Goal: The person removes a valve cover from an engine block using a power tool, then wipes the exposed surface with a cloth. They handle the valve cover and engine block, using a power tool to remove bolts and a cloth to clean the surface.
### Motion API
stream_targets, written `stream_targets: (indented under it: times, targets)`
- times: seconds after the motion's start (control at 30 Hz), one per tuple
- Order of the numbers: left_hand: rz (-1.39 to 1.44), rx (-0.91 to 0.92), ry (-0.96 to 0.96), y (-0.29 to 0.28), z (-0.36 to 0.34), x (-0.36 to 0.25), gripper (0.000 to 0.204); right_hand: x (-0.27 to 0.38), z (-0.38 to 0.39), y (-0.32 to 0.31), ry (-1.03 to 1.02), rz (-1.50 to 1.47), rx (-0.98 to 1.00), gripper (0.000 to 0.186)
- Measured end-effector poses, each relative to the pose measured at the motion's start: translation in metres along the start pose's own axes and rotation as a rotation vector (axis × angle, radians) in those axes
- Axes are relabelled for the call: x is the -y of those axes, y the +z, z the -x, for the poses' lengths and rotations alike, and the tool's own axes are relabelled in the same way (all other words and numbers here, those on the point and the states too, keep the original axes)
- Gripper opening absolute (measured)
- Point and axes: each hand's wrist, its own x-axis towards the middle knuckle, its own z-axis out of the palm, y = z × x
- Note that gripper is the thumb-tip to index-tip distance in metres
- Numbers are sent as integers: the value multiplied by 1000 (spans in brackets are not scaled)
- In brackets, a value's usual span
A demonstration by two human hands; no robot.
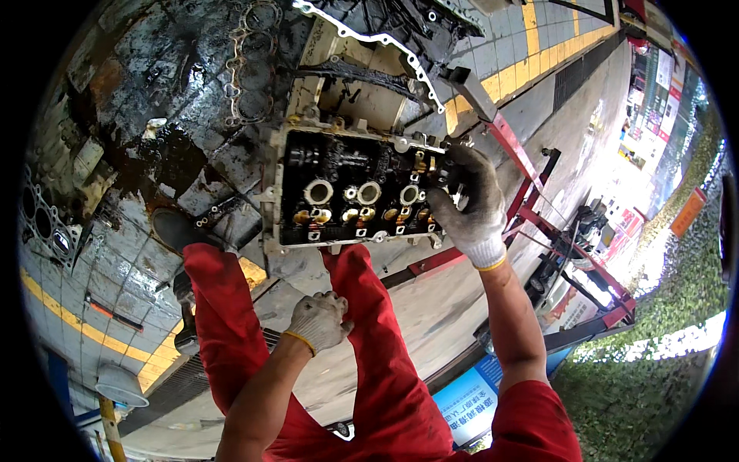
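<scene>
An oily aluminium cylinder head [331,212] lies upright before me, its dark inside showing several round openings and brass-coloured parts. My right hand [466,202], in a soiled grey-white knit glove, has its fingers curled over the head's right end, gripping it. My left hand [318,322], gloved alike, is closed beside my red trouser leg below the head; whatever it may hold is hidden. Behind the head are a pale casing [385,73] with a dark crosspiece and a white-edged gasket [422,77].
Oily grey floor tiles with yellow borders carry a long gasket [246,69], an engine gasket [45,219], loose parts and a red-handled tool [113,314]. A bucket [122,377] stands lower left. A red-and-black metal frame [517,146] crosses the right side. My boot [175,229] is at left.
</scene>
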Motion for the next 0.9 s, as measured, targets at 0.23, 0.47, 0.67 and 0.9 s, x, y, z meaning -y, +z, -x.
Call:
stream_targets:
  times: [0.23,0.47,0.67,0.9]
  targets:
    - [-48,3,-27,21,-22,-7,49,-29,-5,6,-306,152,53,67]
    - [-82,21,-37,22,-30,-11,48,-50,-5,11,-313,135,19,63]
    - [-97,-4,-28,26,-31,-10,48,-39,-17,3,-410,283,68,64]
    - [-58,-28,-14,21,-24,-10,47,-22,-21,-3,-434,401,95,64]
